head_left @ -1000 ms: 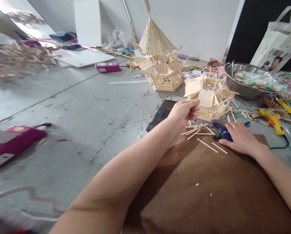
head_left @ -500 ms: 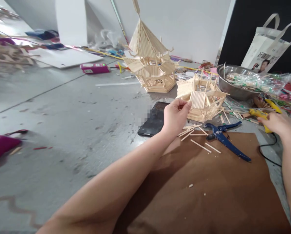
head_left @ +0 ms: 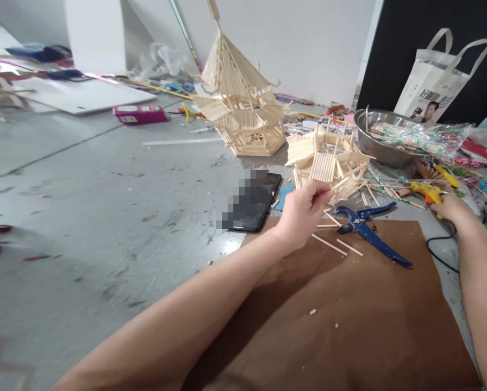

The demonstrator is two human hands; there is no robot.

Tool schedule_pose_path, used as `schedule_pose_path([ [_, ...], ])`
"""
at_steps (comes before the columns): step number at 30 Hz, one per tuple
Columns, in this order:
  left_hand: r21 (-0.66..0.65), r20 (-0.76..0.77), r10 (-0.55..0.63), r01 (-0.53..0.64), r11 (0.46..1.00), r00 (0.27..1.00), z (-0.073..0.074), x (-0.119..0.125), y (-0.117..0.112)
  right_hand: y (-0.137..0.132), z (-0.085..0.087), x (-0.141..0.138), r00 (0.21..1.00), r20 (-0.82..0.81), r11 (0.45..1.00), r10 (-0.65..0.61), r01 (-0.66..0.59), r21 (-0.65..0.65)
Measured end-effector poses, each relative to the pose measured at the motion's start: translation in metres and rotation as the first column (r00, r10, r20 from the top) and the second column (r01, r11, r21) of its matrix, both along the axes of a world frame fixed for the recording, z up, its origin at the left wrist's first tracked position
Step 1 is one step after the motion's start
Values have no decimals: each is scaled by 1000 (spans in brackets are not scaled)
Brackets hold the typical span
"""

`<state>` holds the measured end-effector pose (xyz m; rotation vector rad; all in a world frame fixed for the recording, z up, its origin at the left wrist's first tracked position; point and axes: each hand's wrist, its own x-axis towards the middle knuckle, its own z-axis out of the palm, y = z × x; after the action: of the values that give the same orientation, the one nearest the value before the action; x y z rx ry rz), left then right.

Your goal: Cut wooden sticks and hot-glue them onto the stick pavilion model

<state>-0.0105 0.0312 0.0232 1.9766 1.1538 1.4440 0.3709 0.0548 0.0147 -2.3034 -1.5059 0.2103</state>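
Observation:
My left hand (head_left: pixel 306 209) pinches a thin wooden stick (head_left: pixel 343 183) that points up and to the right, in front of a small unfinished stick model (head_left: pixel 324 166). At the right, my right hand (head_left: pixel 453 210) is closed round the handle of a yellow hot glue gun (head_left: pixel 425 189), which lies low over the floor with its black cord below. Blue cutters (head_left: pixel 376 236) rest between the hands on a brown sheet (head_left: pixel 349 326). Several loose sticks (head_left: pixel 329 244) lie beside them, some partly hidden behind my left hand.
A taller stick pagoda (head_left: pixel 247 117) stands behind. Left of my hand is a black phone (head_left: pixel 254 203). A metal bowl (head_left: pixel 384 152) holds bundled sticks in plastic, with a white bag (head_left: pixel 433 81) behind it. A purple case (head_left: pixel 139 114) lies on the floor.
My left hand has come slightly down and nearer, and the stick in it now shows clearly. My right hand has closed further round the glue gun's handle. The view has shifted to the right.

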Motion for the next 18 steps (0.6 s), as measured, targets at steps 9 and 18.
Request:
schedule_pose_path([
  [9, 6, -33, -34, 34, 999, 999, -7, 1, 2, -9, 30, -21, 880, -475, 982, 12, 79, 171],
  [18, 190, -165, -12, 44, 981, 986, -4, 3, -4, -38, 67, -98, 486, -732, 874, 477, -177, 452],
])
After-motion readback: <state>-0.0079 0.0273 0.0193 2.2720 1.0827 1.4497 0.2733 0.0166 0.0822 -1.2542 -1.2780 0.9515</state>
